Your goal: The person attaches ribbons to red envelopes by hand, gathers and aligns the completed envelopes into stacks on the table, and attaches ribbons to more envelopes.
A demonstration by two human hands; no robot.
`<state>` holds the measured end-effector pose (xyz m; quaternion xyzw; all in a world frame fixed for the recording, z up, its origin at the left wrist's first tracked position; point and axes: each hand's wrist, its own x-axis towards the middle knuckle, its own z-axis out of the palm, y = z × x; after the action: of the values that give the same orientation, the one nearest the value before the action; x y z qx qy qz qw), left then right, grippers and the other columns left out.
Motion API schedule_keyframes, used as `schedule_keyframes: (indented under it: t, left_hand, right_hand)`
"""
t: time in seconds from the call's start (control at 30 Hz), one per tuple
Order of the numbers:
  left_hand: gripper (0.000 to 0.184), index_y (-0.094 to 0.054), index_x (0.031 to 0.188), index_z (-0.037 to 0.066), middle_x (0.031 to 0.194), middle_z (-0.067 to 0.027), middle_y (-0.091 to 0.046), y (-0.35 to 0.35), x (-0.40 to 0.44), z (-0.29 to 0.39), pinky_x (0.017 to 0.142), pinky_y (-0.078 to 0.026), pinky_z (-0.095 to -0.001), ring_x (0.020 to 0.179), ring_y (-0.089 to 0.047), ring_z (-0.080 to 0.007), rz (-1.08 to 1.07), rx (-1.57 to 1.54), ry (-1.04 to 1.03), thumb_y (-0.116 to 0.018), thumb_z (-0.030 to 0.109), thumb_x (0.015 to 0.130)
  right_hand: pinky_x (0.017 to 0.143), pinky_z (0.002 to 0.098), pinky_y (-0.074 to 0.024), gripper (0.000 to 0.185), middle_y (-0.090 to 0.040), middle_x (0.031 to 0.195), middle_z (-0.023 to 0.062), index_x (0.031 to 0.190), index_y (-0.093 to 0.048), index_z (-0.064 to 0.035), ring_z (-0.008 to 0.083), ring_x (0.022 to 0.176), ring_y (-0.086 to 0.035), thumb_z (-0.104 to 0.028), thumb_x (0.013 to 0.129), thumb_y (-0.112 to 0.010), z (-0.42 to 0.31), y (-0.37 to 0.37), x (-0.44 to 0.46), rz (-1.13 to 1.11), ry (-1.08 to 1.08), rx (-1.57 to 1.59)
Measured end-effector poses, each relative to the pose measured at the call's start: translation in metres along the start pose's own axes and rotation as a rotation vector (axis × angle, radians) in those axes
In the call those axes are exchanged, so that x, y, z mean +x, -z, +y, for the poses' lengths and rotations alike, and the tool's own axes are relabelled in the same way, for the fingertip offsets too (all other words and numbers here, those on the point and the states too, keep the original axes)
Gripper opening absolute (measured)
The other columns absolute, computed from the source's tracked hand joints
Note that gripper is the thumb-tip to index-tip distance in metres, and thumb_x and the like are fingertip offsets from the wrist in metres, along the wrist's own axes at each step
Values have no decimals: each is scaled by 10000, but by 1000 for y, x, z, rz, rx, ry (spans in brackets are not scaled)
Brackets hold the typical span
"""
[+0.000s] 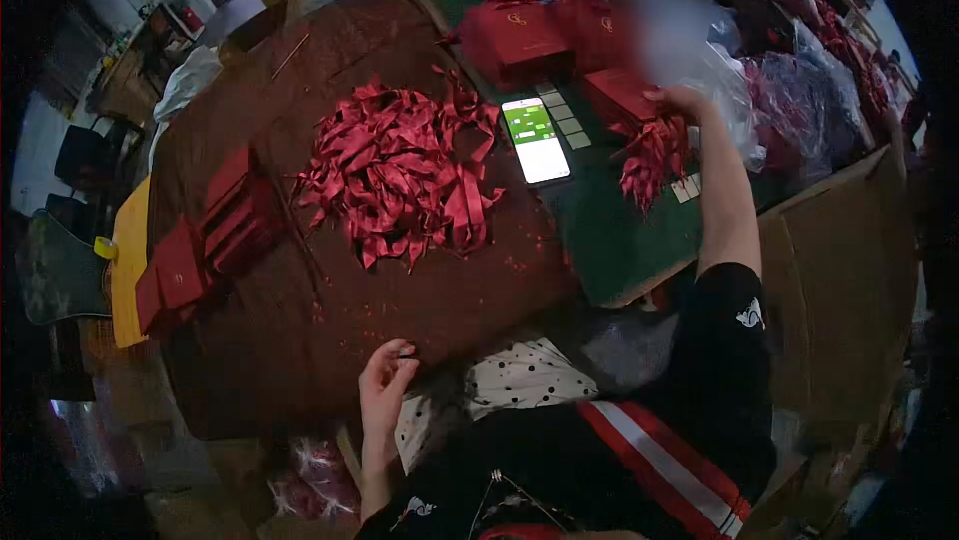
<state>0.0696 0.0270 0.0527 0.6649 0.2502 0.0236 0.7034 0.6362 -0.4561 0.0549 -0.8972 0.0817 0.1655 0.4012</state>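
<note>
My right hand reaches out to the far right and is closed on the edge of a small stack of red gift bags. Red ribbon ends hang from that stack over the green mat. Low at the near edge of the brown-covered table, my left hand has its fingers curled to the thumb, around something small and dark that I cannot make out. Between the hands, further back, lies a big heap of loose red ribbons.
A lit phone lies beside a strip of pale squares. Red bags with gold print stand at the back. More folded red bags lie at the left. A cardboard box stands at the right.
</note>
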Motion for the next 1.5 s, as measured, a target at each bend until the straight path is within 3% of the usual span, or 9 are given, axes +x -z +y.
schedule_keyframes:
  t: [0.33,0.37,0.6,0.73,0.83,1.0,1.1,1.33,1.5]
  left_hand:
    - [328,-609,1237,19,1110,-36,-670,-1,-6,-2,836,-491,-246,933,-601,-84,5,26,-11,-689,102,930]
    - [329,-610,1236,18,1115,-35,-669,0,-5,-5,836,-490,-246,931,-602,-84,4,3,-13,-692,104,929]
    - [325,-604,1240,7,1104,-40,-658,0,-9,-3,868,-493,-258,979,-594,-101,-3,5,35,-679,75,931]
    - [324,-615,1232,13,1057,-24,-659,1,-8,-9,830,-495,-254,944,-595,-93,7,16,-44,-678,60,917]
    - [283,-638,1195,19,1049,-10,-665,-3,-9,-8,786,-489,-236,896,-597,-73,40,20,-72,-669,55,916]
    - [204,-676,1129,44,952,-7,-691,-5,1,-31,667,-499,-222,793,-629,-65,142,106,-111,-666,88,930]
    - [177,-688,1094,35,899,-12,-702,0,5,-39,638,-500,-221,772,-645,-74,118,40,-129,-644,135,955]
    - [191,-681,1102,32,910,-22,-702,2,9,-48,666,-515,-241,763,-639,-84,99,-19,-164,-654,146,950]
    - [202,-686,1109,45,934,-18,-705,-2,2,-34,659,-517,-241,768,-649,-85,122,41,-111,-652,169,952]
  right_hand:
    - [903,423,-532,644,-715,1129,149,1216,-680,-89,317,1036,-683,-541,768,-779,-40,-12,-18,532,178,-484]
    - [922,441,-511,678,-698,1144,188,1199,-695,-110,366,1073,-661,-612,747,-743,-36,-1,-24,434,309,-427]
    - [893,422,-516,555,-704,1107,211,1143,-697,-20,342,1053,-671,-466,814,-736,-55,3,-56,418,494,-224]
    - [880,368,-523,409,-707,1116,165,1140,-693,-51,271,1032,-679,-352,866,-727,-82,-19,-130,723,513,-116]
    - [766,401,-518,202,-679,1002,136,1035,-680,-73,304,892,-652,-238,919,-678,-76,-52,-162,924,927,21]
    - [760,378,-518,184,-664,966,116,1007,-661,-36,291,885,-655,16,832,-689,-73,-133,-257,624,1360,-49]
    - [722,391,-536,300,-663,940,111,1020,-655,-94,319,860,-652,11,744,-706,-55,-176,-292,370,1563,-246]
    - [633,335,-530,175,-677,916,110,1062,-676,-96,268,751,-674,-125,890,-691,-17,-217,-295,74,1117,-75]
    - [614,305,-488,172,-622,845,104,1024,-663,-60,228,689,-616,-59,855,-693,-13,-221,-292,99,1228,-28]
